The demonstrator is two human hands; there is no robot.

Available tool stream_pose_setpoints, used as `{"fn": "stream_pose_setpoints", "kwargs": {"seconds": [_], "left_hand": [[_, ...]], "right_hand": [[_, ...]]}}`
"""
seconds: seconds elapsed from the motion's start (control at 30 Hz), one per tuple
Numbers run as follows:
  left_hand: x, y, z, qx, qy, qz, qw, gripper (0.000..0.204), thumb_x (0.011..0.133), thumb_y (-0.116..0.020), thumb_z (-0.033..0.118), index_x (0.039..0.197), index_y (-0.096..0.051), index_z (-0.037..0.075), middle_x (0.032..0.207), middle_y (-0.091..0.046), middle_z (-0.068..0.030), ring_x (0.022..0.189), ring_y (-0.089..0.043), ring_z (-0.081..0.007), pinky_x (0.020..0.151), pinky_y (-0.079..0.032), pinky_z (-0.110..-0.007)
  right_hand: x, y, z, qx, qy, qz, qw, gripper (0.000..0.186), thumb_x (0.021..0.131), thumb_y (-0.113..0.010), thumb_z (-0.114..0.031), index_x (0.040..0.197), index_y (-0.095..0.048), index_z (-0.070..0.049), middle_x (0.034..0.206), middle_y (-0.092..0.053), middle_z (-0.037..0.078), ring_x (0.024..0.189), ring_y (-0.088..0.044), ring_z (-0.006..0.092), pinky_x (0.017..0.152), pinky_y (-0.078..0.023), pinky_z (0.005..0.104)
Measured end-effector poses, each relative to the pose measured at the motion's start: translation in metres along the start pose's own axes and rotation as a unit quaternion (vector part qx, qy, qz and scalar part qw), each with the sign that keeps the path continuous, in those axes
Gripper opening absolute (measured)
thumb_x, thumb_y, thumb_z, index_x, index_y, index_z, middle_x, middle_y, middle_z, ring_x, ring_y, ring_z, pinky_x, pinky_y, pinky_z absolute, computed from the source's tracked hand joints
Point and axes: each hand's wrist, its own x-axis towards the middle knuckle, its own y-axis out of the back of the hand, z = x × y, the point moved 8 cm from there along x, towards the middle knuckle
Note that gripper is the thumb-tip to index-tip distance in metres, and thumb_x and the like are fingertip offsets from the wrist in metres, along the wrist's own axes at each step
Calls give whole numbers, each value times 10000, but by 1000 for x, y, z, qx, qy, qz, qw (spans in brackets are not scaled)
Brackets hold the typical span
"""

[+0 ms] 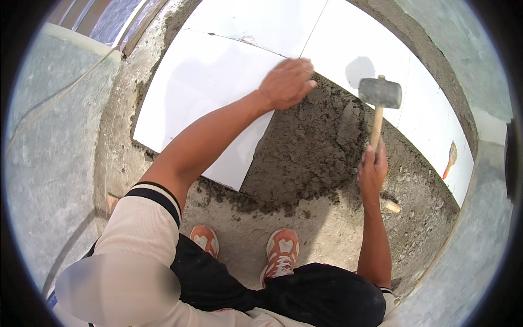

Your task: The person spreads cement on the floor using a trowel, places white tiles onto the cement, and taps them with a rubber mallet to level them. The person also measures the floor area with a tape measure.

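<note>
My right hand (372,170) is wrapped round the wooden handle of a rubber mallet (380,93), whose dark grey head is raised and casts a round shadow on a white tile. My left hand (289,83) is over the inner corner of the near-left white tile (201,82), slightly blurred, with the thumb apart from the fingers. Whether it presses on the tile I cannot tell. Between the hands lies a bed of wet grey mortar (310,147), bordered by the near-left tile and the far row of white tiles (365,38).
A paintbrush (450,159) with a red-tipped handle lies on the right-hand tile. A short wooden handle (391,205) pokes out of the rubble near my right forearm. Grey plastered walls (60,125) enclose both sides. A thin cable (65,92) runs along the left wall.
</note>
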Motion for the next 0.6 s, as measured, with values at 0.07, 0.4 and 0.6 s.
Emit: {"fn": "stream_pose_setpoints", "kwargs": {"seconds": [0.07, 0.4, 0.6], "left_hand": [[-3, -4, -16, 73, 30, 1, 997, 607, 1140, -320, 422, 1576, -429, 14, 1653, -420, -157, 1585, -300, -275, 1323, -188, -463], [-2, -8, -9, 154, 27, -53, 986, 612, 1145, -311, 424, 1583, -416, 9, 1673, -399, -137, 1596, -276, -246, 1325, -165, -466], [-2, -5, -6, 168, 25, -49, 984, 616, 1139, -330, 429, 1570, -439, 4, 1664, -415, -146, 1583, -306, -264, 1321, -171, -473]], "right_hand": [[16, -9, -3, -4, 2, -8, 1000, 560, 1123, -534, -302, 1604, -432, -34, 772, -520, -22, 620, -462, 35, 520, -393, 239], [74, -23, -30, -176, 93, 20, 980, 572, 1106, -541, -378, 1583, -475, -69, 759, -670, 159, 635, -637, 210, 605, -513, 391], [25, -9, -17, -80, 35, 28, 996, 536, 1094, -582, -361, 1498, -546, -11, 781, -646, 85, 666, -588, 139, 610, -478, 336]]}}
